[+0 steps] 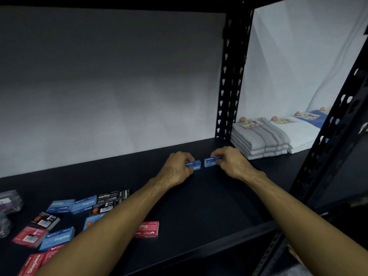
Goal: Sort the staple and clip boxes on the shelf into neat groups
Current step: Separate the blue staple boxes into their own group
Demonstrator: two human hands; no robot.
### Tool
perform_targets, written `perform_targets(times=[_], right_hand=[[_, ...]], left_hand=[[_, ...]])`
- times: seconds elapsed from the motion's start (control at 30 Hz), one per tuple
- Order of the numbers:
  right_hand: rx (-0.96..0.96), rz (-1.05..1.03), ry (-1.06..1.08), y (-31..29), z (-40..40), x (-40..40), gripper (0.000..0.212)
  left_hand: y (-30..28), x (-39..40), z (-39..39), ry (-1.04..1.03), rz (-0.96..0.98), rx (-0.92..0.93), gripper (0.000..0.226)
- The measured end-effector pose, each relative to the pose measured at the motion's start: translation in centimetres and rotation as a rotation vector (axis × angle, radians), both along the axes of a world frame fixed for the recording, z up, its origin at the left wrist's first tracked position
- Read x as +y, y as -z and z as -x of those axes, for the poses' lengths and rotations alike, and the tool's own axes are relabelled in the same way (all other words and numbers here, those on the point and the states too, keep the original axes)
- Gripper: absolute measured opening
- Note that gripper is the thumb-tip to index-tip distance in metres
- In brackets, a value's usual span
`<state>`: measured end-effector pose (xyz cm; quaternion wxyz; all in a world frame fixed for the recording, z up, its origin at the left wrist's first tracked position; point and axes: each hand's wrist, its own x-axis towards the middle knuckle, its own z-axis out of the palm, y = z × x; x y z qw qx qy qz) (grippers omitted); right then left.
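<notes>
Deep on the black shelf, my left hand grips a blue staple box and my right hand grips a second blue staple box. The two boxes stand on the shelf side by side with a small gap between them. At the front left lies a loose scatter of staple boxes: blue ones, black ones and red ones. My left forearm covers part of that scatter.
Clear bags of clips lie at the far left edge. A black upright post stands behind my right hand. Folded grey towels and white ones are stacked on the shelf to the right. Another slanted post crosses the right side.
</notes>
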<state>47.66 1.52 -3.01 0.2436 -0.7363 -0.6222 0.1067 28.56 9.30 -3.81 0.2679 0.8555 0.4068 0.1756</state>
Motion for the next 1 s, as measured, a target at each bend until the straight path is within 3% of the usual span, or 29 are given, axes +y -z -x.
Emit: perform_targets(times=[0.23,0.4,0.53,0.7,1.0], right_hand=[[0.025,0.008,0.019,0.4,-0.4,0.2,0.027],[0.062,-0.006,0.086,1.1,-0.5,0.1,0.051],[-0.019,-0.087,0.117,1.1,0.5,-0.4,0.059],[-0.077,-0.243,0.100,-0.5,4.5,-0.7,0.050],[-0.047,-0.206,-0.163,-2.3,15.7,0.7,0.035]], left_hand=[[0.1,0.0,-0.3,0.001,-0.004,-0.001,0.026],[-0.3,-0.5,0.4,0.021,-0.036,-0.022,0.047],[-1.0,-1.4,2.5,0.054,-0.063,-0.029,0.055],[-2.4,-2.4,7.3,0.041,-0.087,-0.086,0.049],[-3.3,-2.2,20.2,-0.120,-0.084,-0.014,0.030]])
